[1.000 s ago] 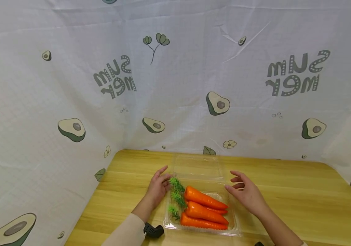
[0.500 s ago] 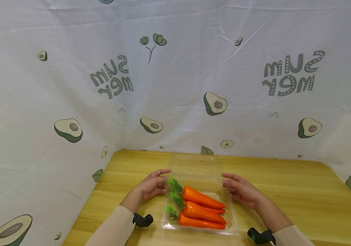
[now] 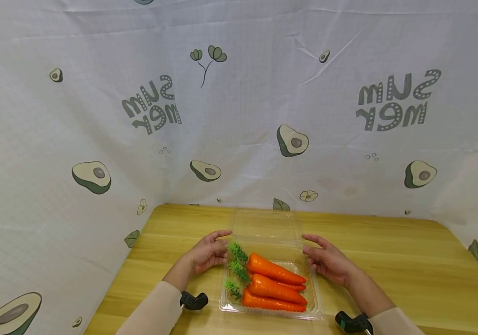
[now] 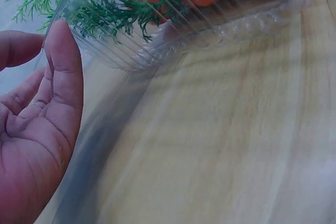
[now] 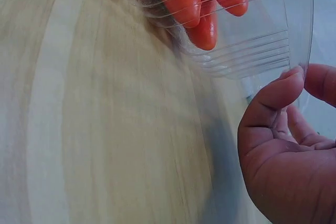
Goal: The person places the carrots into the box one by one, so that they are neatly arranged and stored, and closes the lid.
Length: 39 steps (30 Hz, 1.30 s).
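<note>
A clear plastic clamshell container (image 3: 272,315) lies on the table with its lid (image 3: 265,225) folded back away from me. Inside are several orange carrots (image 3: 278,289), tips to the right, their leafy green tops (image 3: 239,270) along the left wall. My left hand (image 3: 207,253) pinches the left rim near the back; in the left wrist view its thumb (image 4: 64,61) and forefinger meet at the plastic edge. Opposite it, my right hand (image 3: 331,263) pinches the right rim, thumb (image 5: 278,93) against the outer wall. Part of one carrot is hidden beneath the others.
The wooden table (image 3: 389,260) extends to both sides of the container. Behind it and to the left hangs a white cloth (image 3: 239,116) printed with avocados and lettering. A black wrist device (image 3: 194,300) sits by the left sleeve, another (image 3: 353,322) by the right.
Both hands have closed in on the rim from the sides; the right hand stood apart from it with fingers spread a second ago. The head view has shifted slightly. The carrots stay put.
</note>
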Motion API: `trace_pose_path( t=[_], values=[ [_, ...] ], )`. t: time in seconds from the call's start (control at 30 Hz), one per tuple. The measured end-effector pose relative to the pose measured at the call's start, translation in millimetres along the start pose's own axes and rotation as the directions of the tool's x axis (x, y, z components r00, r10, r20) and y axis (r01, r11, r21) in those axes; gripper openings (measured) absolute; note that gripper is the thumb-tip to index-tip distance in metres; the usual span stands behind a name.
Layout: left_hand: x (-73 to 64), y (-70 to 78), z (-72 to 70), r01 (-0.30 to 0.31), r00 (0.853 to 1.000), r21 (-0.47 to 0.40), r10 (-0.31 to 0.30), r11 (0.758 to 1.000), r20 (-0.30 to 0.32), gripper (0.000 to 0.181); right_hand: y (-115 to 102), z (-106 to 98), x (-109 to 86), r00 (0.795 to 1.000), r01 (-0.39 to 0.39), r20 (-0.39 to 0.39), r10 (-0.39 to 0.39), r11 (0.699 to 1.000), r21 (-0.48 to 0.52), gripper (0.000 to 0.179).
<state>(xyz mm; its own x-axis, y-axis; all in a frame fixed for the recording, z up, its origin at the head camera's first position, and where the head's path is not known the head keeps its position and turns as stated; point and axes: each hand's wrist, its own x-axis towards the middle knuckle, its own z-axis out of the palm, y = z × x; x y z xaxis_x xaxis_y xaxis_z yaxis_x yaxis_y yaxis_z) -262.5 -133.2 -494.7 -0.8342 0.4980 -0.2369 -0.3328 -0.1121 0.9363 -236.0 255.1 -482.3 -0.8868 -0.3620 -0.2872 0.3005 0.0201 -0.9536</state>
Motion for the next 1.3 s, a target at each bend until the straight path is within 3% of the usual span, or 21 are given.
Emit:
trace_pose_path(
  t=[0.5, 0.73, 1.3],
  values=[
    [0.7, -6.8, 3.3, -0.048, 0.998, -0.037, 0.047, 0.998, -0.036, 0.062, 4, 5, -2.0, 0.998, 0.049, -0.039, -0.05, 0.999, -0.016, 0.055],
    [1.6, -9.8, 3.3, -0.06, 0.997, -0.049, 0.057, 0.997, -0.049, 0.063, 8, 6, -1.8, 0.995, 0.075, -0.06, -0.076, 0.997, -0.021, 0.041],
    [-0.6, -12.7, 1.5, -0.081, 0.997, -0.074, 0.079, 0.994, -0.028, 0.05, 10, 14, -5.5, 0.988, 0.118, -0.102, -0.119, 0.993, -0.014, 0.033]
  ],
)
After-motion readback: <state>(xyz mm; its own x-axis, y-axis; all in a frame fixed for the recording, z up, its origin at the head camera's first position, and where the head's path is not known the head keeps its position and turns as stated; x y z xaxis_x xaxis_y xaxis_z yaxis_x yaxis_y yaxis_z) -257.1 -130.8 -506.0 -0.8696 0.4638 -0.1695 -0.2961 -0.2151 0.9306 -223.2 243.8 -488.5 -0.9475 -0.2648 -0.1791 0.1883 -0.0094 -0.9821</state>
